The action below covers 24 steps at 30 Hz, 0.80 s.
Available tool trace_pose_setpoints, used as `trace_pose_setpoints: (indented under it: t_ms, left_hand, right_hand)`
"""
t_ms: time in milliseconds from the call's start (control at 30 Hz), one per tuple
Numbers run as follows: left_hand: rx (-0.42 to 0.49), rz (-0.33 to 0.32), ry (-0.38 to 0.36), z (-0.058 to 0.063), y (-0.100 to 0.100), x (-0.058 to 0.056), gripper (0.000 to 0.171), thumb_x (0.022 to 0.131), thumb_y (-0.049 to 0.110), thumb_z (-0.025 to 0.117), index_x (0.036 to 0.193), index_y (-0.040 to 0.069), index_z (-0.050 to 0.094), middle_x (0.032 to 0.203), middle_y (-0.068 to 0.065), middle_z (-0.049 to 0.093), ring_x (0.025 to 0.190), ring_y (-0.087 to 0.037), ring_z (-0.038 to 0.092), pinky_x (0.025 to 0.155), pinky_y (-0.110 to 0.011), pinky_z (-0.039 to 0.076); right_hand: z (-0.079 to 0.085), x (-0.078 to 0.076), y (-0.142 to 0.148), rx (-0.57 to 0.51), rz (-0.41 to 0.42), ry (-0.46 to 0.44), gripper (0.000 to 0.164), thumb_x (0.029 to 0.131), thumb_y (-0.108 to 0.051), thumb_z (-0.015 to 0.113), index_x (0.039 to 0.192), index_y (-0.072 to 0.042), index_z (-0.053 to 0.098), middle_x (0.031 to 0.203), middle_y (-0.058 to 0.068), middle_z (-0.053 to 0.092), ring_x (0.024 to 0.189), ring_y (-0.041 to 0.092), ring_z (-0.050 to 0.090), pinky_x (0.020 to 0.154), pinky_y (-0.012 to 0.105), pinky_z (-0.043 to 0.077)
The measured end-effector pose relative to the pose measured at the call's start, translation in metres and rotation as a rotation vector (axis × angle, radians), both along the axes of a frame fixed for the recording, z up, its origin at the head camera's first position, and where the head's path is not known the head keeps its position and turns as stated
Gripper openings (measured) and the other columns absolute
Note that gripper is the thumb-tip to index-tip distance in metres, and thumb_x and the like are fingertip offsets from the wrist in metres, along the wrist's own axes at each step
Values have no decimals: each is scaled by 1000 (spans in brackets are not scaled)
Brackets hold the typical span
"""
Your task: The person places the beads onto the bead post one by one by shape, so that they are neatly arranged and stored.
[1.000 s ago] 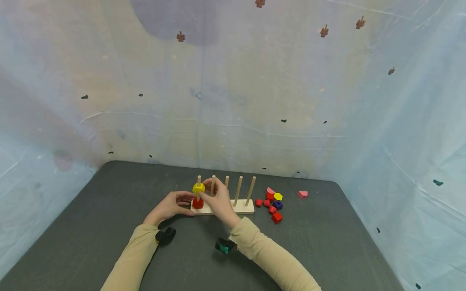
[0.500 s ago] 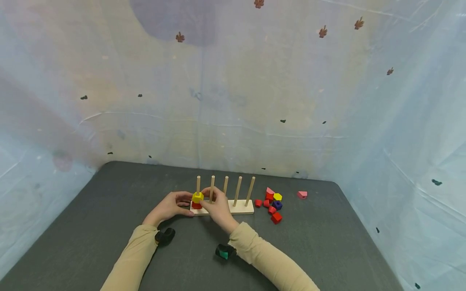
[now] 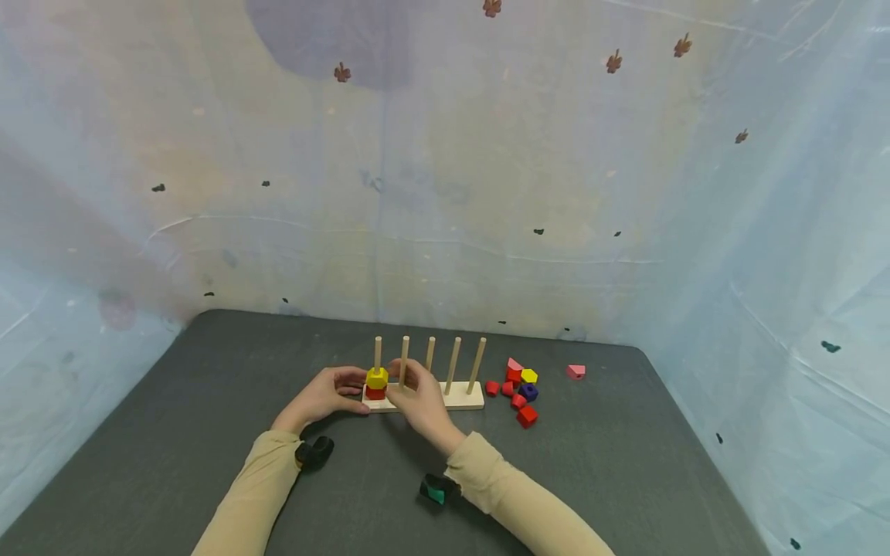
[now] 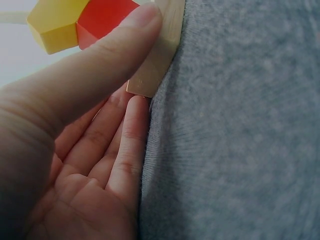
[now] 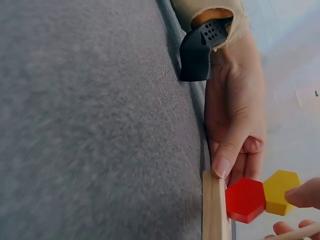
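A wooden peg stand point(image 3: 464, 396) with several upright pegs stands on the dark table. On its leftmost peg, a yellow hexagonal bead point(image 3: 377, 378) sits directly over a red hexagonal bead point(image 3: 375, 394). My left hand point(image 3: 325, 398) holds the left end of the stand, thumb at the front edge and fingers at the end and behind. My right hand point(image 3: 422, 401) is just right of the two beads, thumb and fingers spread apart with nothing held. In the right wrist view, its thumb tip overlaps the edge of the yellow bead point(image 5: 278, 187).
Right of the stand lies a loose group of beads: several red ones, including a red cube point(image 3: 527, 417), plus a yellow hexagonal bead point(image 3: 529, 376) and a dark blue bead point(image 3: 528, 392). A pink bead point(image 3: 575, 371) lies farther right. Behind the table hangs a pale sheet point(image 3: 445, 193).
The yellow bead has come down the leftmost peg onto the red one. My right hand has lowered with it, let go and shifted slightly right. My left hand stays at the stand.
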<state>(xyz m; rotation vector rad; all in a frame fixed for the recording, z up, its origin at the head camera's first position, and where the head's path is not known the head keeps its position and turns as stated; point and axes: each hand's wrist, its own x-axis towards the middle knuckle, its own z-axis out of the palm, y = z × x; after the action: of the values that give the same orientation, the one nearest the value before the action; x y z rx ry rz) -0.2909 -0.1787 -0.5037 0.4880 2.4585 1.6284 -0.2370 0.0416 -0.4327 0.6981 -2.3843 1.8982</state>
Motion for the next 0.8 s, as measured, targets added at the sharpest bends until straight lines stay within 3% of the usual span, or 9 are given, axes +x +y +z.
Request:
trace_pose_setpoints:
  t_ms: [333,600,800]
  left_hand:
    - [-9,-5,0,0,2,1,68,71,17,85,129,0,56,123,-17,59,110,-30,59,92,-39,51]
    - [1,15,-29,1,2,0,67,71,14,85,129,-1,56,125,-18,58,111,-31,58,93,-40,50]
    - [-7,12,-22,-2,1,-2,68,69,17,86,129,1,56,124,-16,59,112,-29,58,93,-38,50]
  right_hand:
    - [10,18,28,113,11,58,55,88,3,64,138,7,41,130,27,51,122,41,47,103,53,38]
    - [12,22,64,123,6,78,47,87,5,65,131,6,49,126,27,54,117,43,51,98,56,41]
    - [17,20,104,84,-90,42,42,86,3,68,125,4,54,119,25,58,112,42,54,95,58,42]
